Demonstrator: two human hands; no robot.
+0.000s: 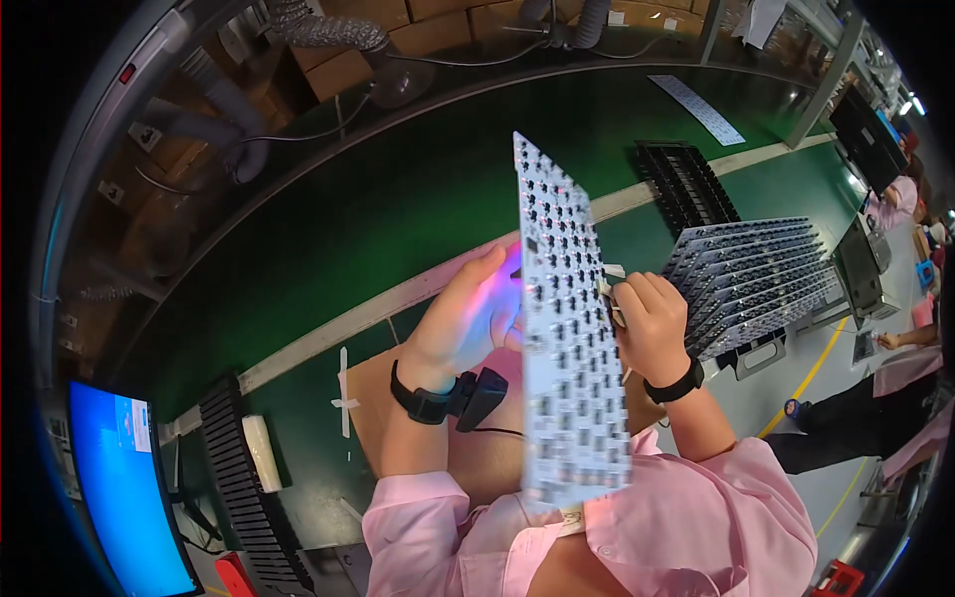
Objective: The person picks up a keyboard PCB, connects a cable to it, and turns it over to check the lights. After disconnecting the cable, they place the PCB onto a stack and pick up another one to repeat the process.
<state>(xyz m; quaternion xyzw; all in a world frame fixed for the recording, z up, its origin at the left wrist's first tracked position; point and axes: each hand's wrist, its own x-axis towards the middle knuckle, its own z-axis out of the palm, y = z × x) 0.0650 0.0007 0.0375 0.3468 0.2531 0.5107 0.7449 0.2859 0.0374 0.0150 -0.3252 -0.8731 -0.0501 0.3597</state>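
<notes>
Head view: a white switch-studded board (572, 338) is held raised on edge between the two hands, which are apart. The left hand (470, 316) is set at the board's left side, palm inward, in pink-violet light; its fingertips are hidden, so its grip cannot be told. The right hand (653, 316) is curled closed around a small pale piece (617, 315) by the right edge, with the forearm angled inward. A lit check or a connection step appears to be in hand; steady support of the board is called for while the pale piece is handled. Outward, similar boards (751, 279) are ranked at right; a monitor (124, 488) is placed at left.
</notes>
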